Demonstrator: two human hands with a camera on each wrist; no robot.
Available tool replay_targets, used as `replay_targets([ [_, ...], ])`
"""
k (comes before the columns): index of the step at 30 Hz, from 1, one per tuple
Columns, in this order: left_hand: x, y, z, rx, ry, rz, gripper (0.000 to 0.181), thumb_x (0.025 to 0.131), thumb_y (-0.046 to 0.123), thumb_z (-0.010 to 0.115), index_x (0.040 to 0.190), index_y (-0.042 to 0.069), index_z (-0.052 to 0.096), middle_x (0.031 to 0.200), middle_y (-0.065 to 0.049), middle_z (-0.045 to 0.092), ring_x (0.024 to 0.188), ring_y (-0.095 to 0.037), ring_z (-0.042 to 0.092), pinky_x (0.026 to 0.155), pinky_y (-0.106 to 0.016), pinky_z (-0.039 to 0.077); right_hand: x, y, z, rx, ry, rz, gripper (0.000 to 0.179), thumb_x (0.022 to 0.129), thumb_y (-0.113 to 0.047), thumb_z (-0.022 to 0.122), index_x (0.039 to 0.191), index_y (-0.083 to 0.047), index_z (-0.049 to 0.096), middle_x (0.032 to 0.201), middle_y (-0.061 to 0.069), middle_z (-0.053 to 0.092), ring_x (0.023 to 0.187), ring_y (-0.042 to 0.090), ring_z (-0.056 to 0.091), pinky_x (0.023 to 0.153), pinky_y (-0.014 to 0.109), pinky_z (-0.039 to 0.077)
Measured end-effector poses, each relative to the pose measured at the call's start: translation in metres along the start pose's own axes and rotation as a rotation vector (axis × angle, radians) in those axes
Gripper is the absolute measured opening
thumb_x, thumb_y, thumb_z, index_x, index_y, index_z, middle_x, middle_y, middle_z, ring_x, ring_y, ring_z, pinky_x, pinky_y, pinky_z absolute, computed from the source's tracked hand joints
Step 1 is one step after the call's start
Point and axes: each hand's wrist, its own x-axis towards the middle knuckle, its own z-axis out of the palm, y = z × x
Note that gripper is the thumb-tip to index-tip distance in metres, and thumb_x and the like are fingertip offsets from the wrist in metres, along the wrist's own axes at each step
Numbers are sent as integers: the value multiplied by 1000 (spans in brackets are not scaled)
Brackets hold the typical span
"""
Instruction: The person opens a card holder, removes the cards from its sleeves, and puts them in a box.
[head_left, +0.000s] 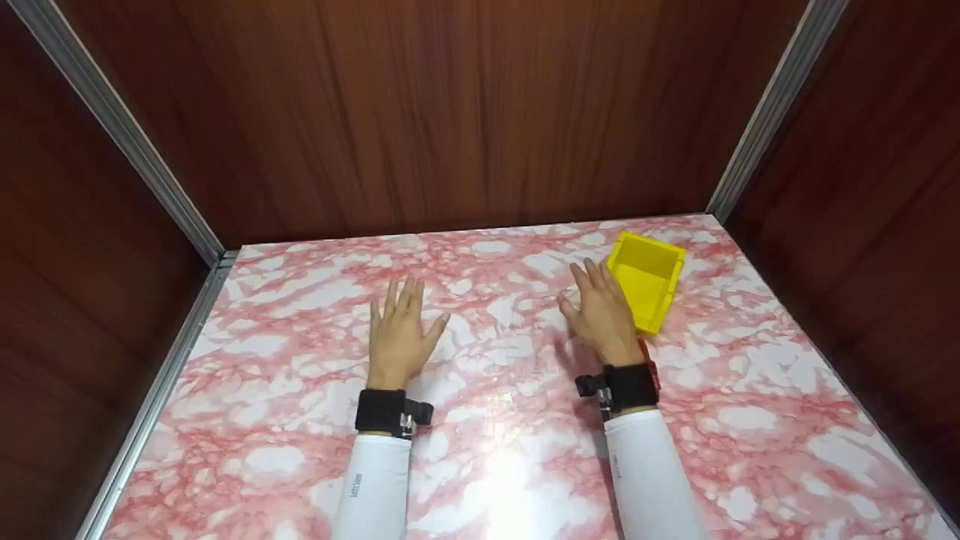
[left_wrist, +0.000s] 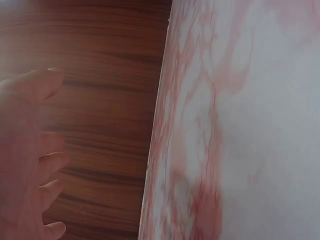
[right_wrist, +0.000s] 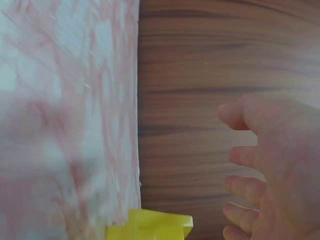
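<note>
**One yellow box (head_left: 651, 259), nothing held**

Nothing is grasped by the left hand (head_left: 399, 341); its fingers are released and spread, palm down, above the surface (head_left: 285, 390). The fingers of the right hand (head_left: 604, 319) are also loose, just beside the box. Both hands are probably kept raised, since a shadow is cast apart from the right one.

The box is set at a slant toward the far right corner, its mouth upward, perhaps so that its inside can be reached. Its near left side is hidden by the right hand in the head view, so whether they touch cannot be told for certain.

Forward reach is bounded by the back wall (head_left: 465, 112); to the right, the side wall (head_left: 862, 202) lies apart from the box. Open room is left between the hands.
</note>
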Motion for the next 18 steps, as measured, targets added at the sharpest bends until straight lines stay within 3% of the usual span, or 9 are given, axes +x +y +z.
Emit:
replay_targets([
  [6, -1, 23, 11, -8, -17, 67, 80, 109, 58, 55, 170, 12, 35, 180, -10, 32, 171, -36, 21, 141, -66, 15, -7, 14, -14, 64, -50, 68, 61, 104, -24, 64, 157, 4, 51, 169, 29, 43, 160, 51, 37, 136, 61, 32],
  [12, -6, 51, 26, -16, -69, 171, 73, 109, 49, 60, 167, 9, 41, 176, -11, 39, 167, -37, 33, 138, -64, 27, -16, 22, -32, 146, -115, 158, 51, 105, -23, 61, 150, 2, 60, 149, 29, 65, 133, 45, 65, 118, 63, 52],
  [18, -13, 85, 40, -43, -70, 309, 62, 106, 37, 69, 157, 5, 55, 164, -15, 56, 155, -37, 52, 133, -54, 42, -20, 30, -52, 186, -205, 226, 39, 101, -23, 71, 132, 0, 75, 131, 23, 76, 115, 39, 70, 107, 56, 57],
])
